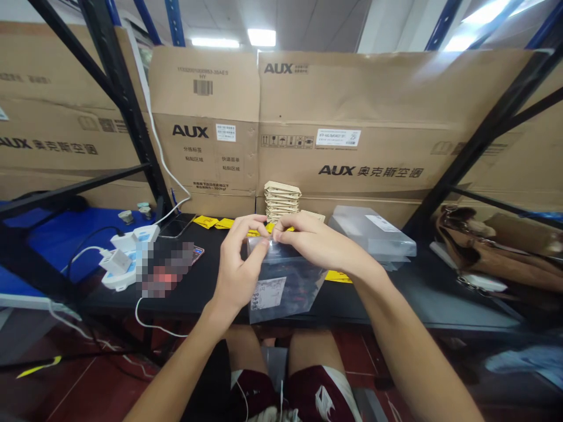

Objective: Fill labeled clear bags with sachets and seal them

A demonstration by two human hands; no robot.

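Observation:
A clear plastic bag [297, 287] with a white printed label [269, 293] hangs over the front of the black table. Its top edge is pinched between the fingertips of my left hand [241, 258] and my right hand [305, 237], which meet close together. Just behind my hands stands a stack of beige packets [282, 199]. Yellow packets [206, 222] lie in a row beside it, partly hidden by my fingers, and another yellow packet [338, 276] shows under my right forearm. To the right sits a pile of clear plastic bags [369, 234].
On the left of the black table [413, 302] are a white power strip [132, 258] with plugs and cables, and a partly blurred phone [197, 252]. A brown bag [497, 252] lies at the right. Cardboard panels [373, 105] and rack posts [132, 117] stand behind.

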